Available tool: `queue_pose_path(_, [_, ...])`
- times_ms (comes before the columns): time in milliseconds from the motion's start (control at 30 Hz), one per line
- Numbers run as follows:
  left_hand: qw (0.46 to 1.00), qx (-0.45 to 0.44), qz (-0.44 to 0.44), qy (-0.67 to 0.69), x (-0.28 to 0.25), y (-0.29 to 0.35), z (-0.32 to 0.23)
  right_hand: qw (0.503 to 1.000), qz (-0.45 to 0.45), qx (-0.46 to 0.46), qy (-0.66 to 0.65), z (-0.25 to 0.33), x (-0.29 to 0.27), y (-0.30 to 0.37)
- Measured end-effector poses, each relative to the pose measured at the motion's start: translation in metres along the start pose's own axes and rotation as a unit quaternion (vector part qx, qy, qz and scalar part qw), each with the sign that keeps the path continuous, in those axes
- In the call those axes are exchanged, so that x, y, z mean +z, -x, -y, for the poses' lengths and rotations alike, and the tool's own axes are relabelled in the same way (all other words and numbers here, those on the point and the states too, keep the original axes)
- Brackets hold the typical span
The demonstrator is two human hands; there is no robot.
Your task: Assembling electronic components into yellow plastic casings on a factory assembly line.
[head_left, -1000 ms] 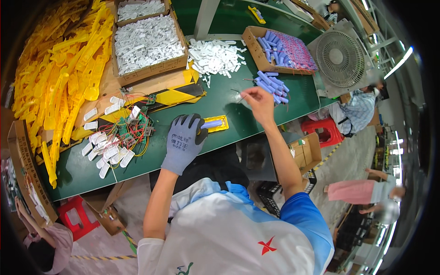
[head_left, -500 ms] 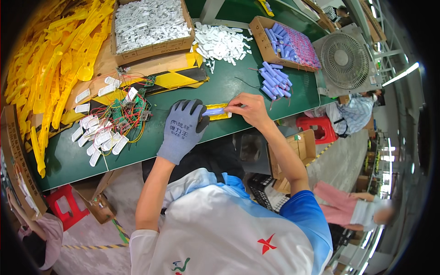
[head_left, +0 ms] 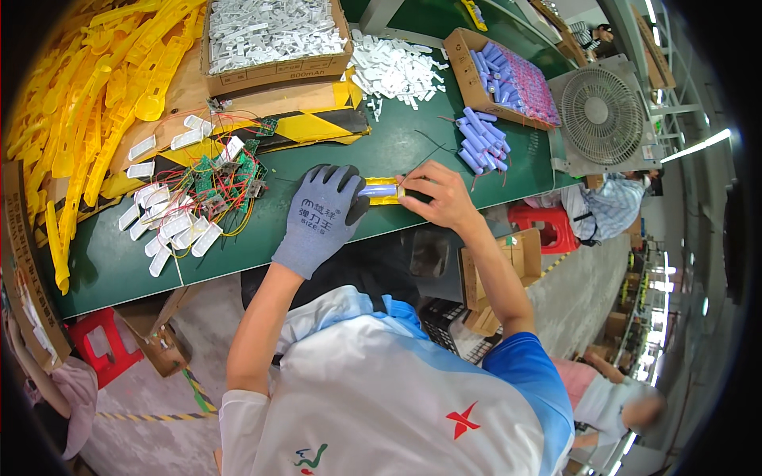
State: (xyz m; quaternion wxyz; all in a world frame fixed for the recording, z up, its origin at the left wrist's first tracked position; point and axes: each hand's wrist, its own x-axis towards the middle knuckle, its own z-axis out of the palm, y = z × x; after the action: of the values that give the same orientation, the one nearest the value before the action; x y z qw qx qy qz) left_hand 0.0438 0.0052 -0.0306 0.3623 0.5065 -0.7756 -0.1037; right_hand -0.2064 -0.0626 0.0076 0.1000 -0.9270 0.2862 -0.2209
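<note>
- The left hand (head_left: 319, 213), in a grey knitted glove with dark fingertips, is gripping the left part of a shallow yellow plastic casing (head_left: 386, 201), its thumb closing over the near side.
- The casing is resting on the smooth green bench top (head_left: 401, 131) near its front edge, directly before the person, and is holding a smooth purple cylindrical cell (head_left: 378, 190).
- The bare right hand (head_left: 438, 195) is bunching its fingertips at the right end of the cell; whether they are pinching a wire or pressing the cell, I cannot tell.
- Thin dark wires (head_left: 429, 156) are trailing just beyond those fingers.
- For good work here, the glove should probably be keeping the casing flat and still, while the bare fingertips are working gently, without tugging or trapping the wires.
- The casing's long axis is running left to right, roughly along the bench's front edge, its hollow facing up.
- The cell is lying lengthwise in it, one end pointing toward the right hand; the glove is hiding the other.
</note>
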Motion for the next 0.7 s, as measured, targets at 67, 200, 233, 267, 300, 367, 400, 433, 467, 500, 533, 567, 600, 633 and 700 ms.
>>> queue_pose_path(67, [1.0, 0.008, 0.0, 0.0, -0.002, -0.001, -0.002, 0.999, 0.011, 0.008, 0.04, 0.018, -0.009, -0.002])
queue_pose_path(200, [1.0, 0.007, -0.006, -0.002, -0.006, -0.003, -0.007, 1.0, -0.009, 0.013, 0.017, 0.013, 0.004, 0.017])
queue_pose_path(233, [1.0, 0.004, -0.006, 0.008, -0.004, -0.002, -0.006, 0.999, -0.012, 0.019, -0.041, 0.009, 0.007, 0.019])
queue_pose_path(267, [1.0, 0.024, -0.012, 0.006, -0.003, -0.001, -0.004, 0.997, -0.013, 0.033, -0.064, 0.004, 0.01, 0.021])
queue_pose_path(300, [1.0, 0.022, -0.009, -0.001, -0.003, -0.001, -0.005, 0.996, -0.019, 0.042, -0.083, 0.005, 0.012, 0.021])
queue_pose_path(367, [0.999, 0.032, -0.01, -0.012, -0.005, 0.0, -0.006, 0.992, -0.026, 0.058, -0.11, 0.008, 0.013, 0.02])
queue_pose_path(400, [1.0, 0.028, 0.009, -0.005, -0.006, 0.0, -0.007, 0.99, -0.026, 0.067, -0.117, 0.01, 0.012, 0.02])
queue_pose_path(433, [0.999, 0.023, 0.028, 0.0, -0.008, -0.001, -0.008, 0.989, -0.022, 0.075, -0.127, 0.011, 0.01, 0.019])
queue_pose_path(467, [0.999, 0.033, 0.024, -0.003, -0.009, -0.001, -0.01, 0.99, -0.03, 0.072, -0.12, 0.011, 0.006, 0.02])
queue_pose_path(500, [0.999, 0.05, 0.014, -0.014, -0.017, -0.006, -0.018, 0.99, -0.025, 0.065, -0.119, 0.01, 0.001, 0.024])
queue_pose_path(533, [0.998, 0.065, 0.003, -0.027, -0.024, -0.009, -0.024, 0.991, -0.02, 0.056, -0.12, 0.006, -0.001, 0.028])
queue_pose_path(567, [0.996, 0.075, -0.008, -0.039, -0.028, -0.006, -0.029, 0.99, -0.031, 0.071, -0.118, 0.002, -0.003, 0.035])
queue_pose_path(600, [0.996, 0.08, -0.014, -0.041, -0.031, -0.003, -0.032, 0.991, -0.035, 0.067, -0.112, -0.002, -0.013, 0.039])
queue_pose_path(633, [0.996, 0.075, -0.034, -0.037, -0.033, 0.002, -0.035, 0.989, -0.08, 0.097, -0.084, -0.007, -0.023, 0.043])
queue_pose_path(700, [0.996, 0.057, -0.055, -0.03, -0.034, 0.015, -0.035, 0.974, -0.159, 0.159, -0.023, -0.016, -0.047, 0.046])
